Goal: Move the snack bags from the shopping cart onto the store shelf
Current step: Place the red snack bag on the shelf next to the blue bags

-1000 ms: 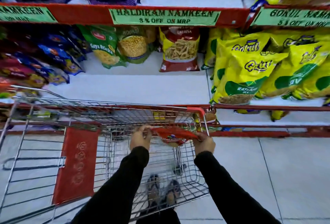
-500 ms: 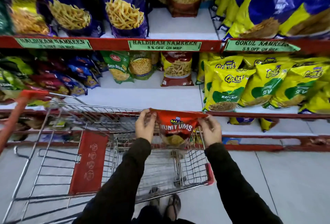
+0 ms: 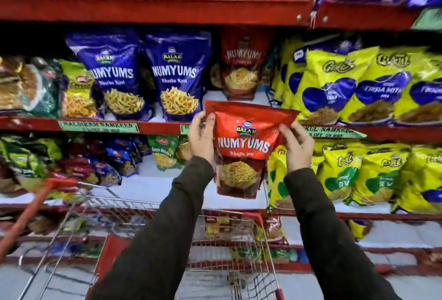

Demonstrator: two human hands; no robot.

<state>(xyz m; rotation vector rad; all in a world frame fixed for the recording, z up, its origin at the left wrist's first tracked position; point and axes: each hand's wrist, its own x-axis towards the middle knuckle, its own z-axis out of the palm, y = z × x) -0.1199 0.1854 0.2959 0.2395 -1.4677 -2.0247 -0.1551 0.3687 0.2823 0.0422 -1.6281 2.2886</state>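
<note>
I hold a red Numyums snack bag (image 3: 244, 149) upright in front of the store shelf (image 3: 155, 128), with both hands on its upper corners. My left hand (image 3: 202, 138) grips its left edge and my right hand (image 3: 297, 146) grips its right edge. The bag hangs above the wire shopping cart (image 3: 143, 223), at about the height of the shelf's red front rail. Behind it on that shelf stands a matching red Numyums bag (image 3: 241, 70), with white shelf board showing in front of it.
Two blue Numyums bags (image 3: 178, 74) stand left of the red one, and yellow Gokul bags (image 3: 354, 84) crowd the right. More bags fill the lower shelf (image 3: 148, 187) and the top shelf (image 3: 153, 10). The cart's red handle (image 3: 26, 216) juts at lower left.
Both hands have lifted the red bag out of the cart and up to the height of the middle shelf. My view has tilted upward, showing higher shelves.
</note>
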